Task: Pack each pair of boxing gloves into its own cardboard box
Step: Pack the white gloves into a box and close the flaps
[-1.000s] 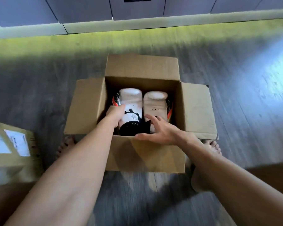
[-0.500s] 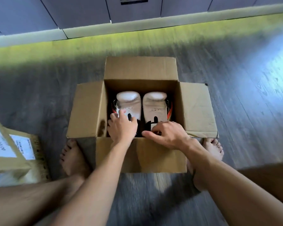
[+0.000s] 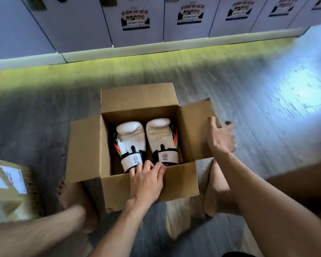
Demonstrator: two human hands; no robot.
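Note:
An open cardboard box (image 3: 85,151) stands on the floor between my bare feet. Two white boxing gloves with black and orange trim lie side by side in it, cuffs toward me: the left glove (image 3: 131,141) and the right glove (image 3: 160,138). My left hand (image 3: 146,179) is hooked over the box's near edge, fingertips against the left glove's cuff. My right hand (image 3: 220,138) grips the box's right flap (image 3: 195,127), thumb on the inner face and fingers behind it. The flap stands tilted upward.
A second cardboard box (image 3: 6,186) with white labels sits at the left edge. A brown surface (image 3: 295,184) lies at the right behind my forearm. Grey locker doors (image 3: 78,25) with posters line the back. My feet (image 3: 72,199) flank the box.
My right hand left the gloves inside the box and moved right, taking hold of the right flap. My left hand slid back from the left glove to the near edge.

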